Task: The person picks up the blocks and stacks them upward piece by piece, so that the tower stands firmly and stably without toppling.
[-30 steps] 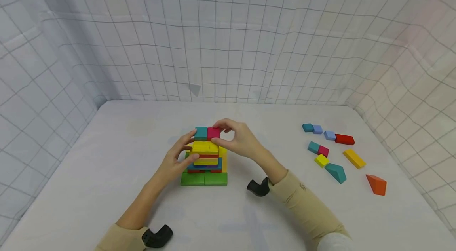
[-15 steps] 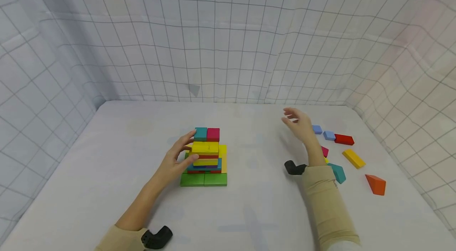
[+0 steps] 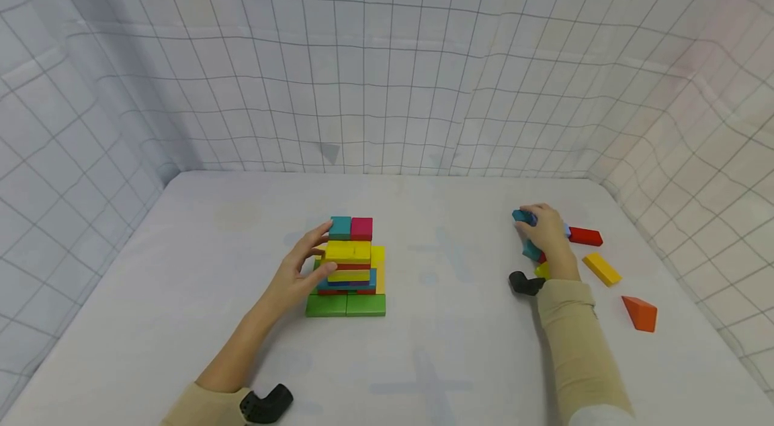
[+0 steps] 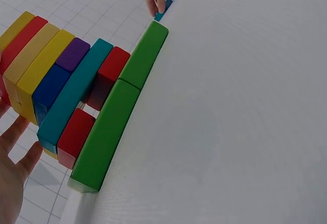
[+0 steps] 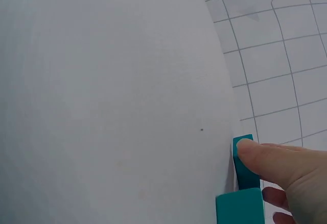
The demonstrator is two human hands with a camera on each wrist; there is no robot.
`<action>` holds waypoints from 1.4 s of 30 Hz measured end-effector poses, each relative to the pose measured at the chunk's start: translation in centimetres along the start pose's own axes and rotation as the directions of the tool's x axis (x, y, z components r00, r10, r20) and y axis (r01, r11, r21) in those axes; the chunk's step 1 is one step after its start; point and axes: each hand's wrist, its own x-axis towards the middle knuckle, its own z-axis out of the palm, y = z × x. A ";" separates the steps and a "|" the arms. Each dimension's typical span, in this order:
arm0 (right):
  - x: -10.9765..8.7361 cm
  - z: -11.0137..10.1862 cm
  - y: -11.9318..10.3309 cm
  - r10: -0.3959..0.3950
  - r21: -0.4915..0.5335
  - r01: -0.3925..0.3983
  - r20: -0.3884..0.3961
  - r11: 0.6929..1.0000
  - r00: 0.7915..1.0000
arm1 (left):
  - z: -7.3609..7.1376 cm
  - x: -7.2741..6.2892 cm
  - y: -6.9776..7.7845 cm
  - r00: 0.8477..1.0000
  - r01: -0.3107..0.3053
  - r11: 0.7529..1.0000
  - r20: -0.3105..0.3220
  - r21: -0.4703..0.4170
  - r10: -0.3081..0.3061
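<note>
A stepped tower of coloured blocks (image 3: 349,251) stands left of the middle of the table, on long green blocks (image 3: 365,305). On its top sit a teal block (image 3: 340,228) and a crimson block (image 3: 361,228). My left hand (image 3: 293,278) is spread along the tower's left side, fingers near the upper layers and thumb near the yellow front. On the right, my right hand (image 3: 546,231) pinches a small dark teal block (image 3: 523,216). In the right wrist view the thumb lies on that block (image 5: 247,170), and its other fingers are partly hidden.
Around the right hand lie a teal block (image 3: 532,250), a partly covered yellow block (image 3: 542,270) and a red block (image 3: 585,236). Further right are a long yellow block (image 3: 601,269) and an orange wedge (image 3: 639,314). A gridded white cloth (image 3: 387,76) rises behind the table.
My right hand has left the crimson block on the tower's top, swung right to the loose blocks and taken hold of the dark teal one. The left hand stays at the tower.
</note>
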 end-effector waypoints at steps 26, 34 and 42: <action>-1.3 0.7 -11.6 -0.494 0.294 0.514 -0.145 0.806 0.857 | -0.1 0.1 0.0 1.000 0.001 1.000 0.003 0.004 -0.001; -4.9 1.4 -21.2 -0.753 0.379 0.749 -0.174 0.544 0.635 | -0.1 0.0 0.0 1.000 0.015 1.000 0.003 0.007 -0.015; -6.8 3.2 -25.9 -0.861 0.314 0.845 -0.134 0.432 0.490 | -0.1 0.0 0.0 1.000 -0.006 1.000 0.016 -0.004 0.006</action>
